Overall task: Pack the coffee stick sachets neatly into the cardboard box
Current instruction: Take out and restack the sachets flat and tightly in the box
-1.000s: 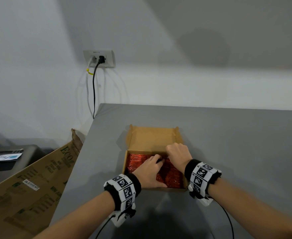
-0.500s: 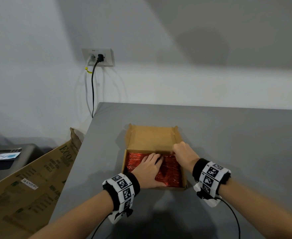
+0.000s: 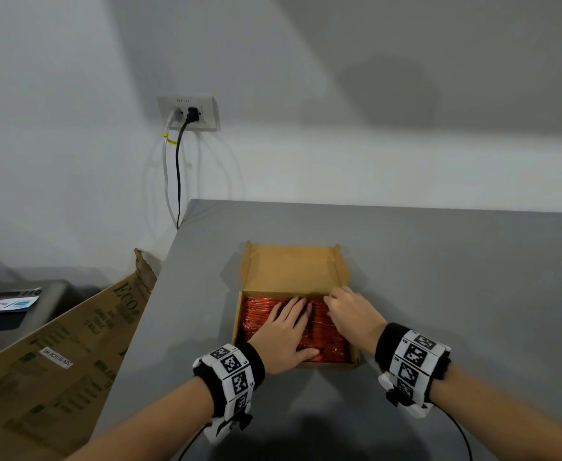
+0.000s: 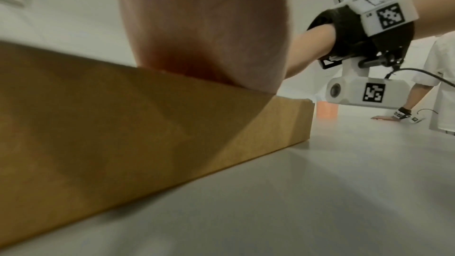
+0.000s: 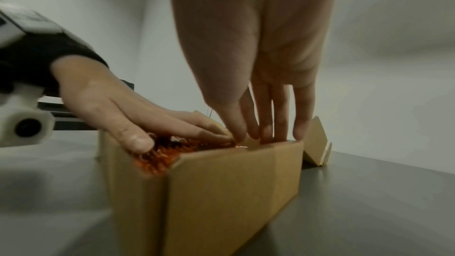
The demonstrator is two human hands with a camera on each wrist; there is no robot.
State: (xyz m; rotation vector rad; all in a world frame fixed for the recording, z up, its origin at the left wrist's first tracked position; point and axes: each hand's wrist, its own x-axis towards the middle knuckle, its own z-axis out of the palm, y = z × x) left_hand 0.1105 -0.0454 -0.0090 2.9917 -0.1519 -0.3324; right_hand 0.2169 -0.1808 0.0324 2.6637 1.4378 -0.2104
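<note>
An open cardboard box (image 3: 243, 296) stands on the grey table (image 3: 455, 294), its lid (image 3: 291, 267) folded back away from me. Red coffee stick sachets (image 3: 256, 316) fill it in a flat layer. My left hand (image 3: 283, 331) lies flat on the sachets, fingers straight, the heel of the palm (image 4: 197, 26) on the box's front wall (image 4: 123, 124). My right hand (image 3: 347, 309) is at the box's far right corner. Its fingertips (image 5: 267, 135) point down and touch the top of the right wall beside the sachets (image 5: 157, 157). Neither hand holds anything.
The table's left edge is close to the box; beyond it leans a large printed carton (image 3: 57, 361). A wall socket with two cables (image 3: 188, 113) hangs behind. In the left wrist view another person's hand (image 4: 384, 117) rests on the table far to the right.
My right hand has slid from the middle of the sachets to the box's far right corner. My left hand's fingers have straightened and now lie flat on the sachets.
</note>
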